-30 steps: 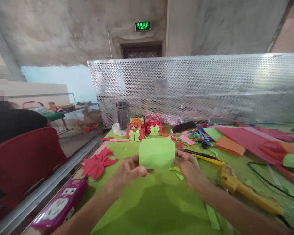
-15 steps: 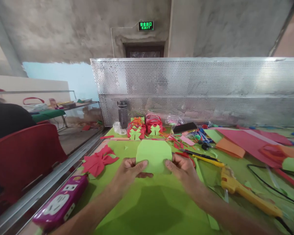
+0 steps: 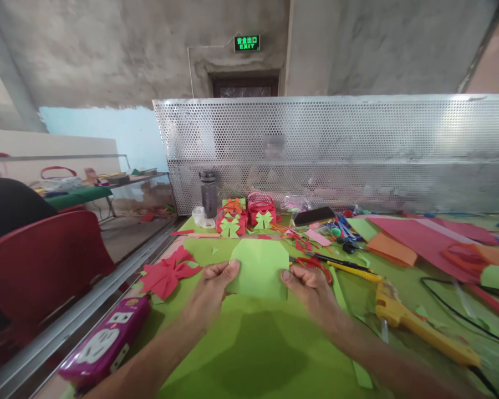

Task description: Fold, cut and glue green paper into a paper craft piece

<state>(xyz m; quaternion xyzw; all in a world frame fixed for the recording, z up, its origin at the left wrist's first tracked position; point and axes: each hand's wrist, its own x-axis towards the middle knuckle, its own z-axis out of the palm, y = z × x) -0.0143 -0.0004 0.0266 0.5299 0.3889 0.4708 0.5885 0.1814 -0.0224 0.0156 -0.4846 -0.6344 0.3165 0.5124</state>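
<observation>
A light green sheet of paper with cut upper corners is held up above the green table surface. My left hand pinches its left edge, thumb on the near face. At the right edge, my right hand grips it in the same way. Red-handled scissors lie just beyond my right hand, partly hidden by it. Red cut paper pieces rest to the left of my left hand.
A yellow glue gun and a yellow utility knife lie at the right. A purple power strip is at the left edge. Red paper baskets with green bows and a dark bottle stand at the back before a perforated metal panel.
My left hand has shifted slightly left and up along the paper's edge, and its fingers no longer show beneath the sheet. The right hand is nearly in the same place.
</observation>
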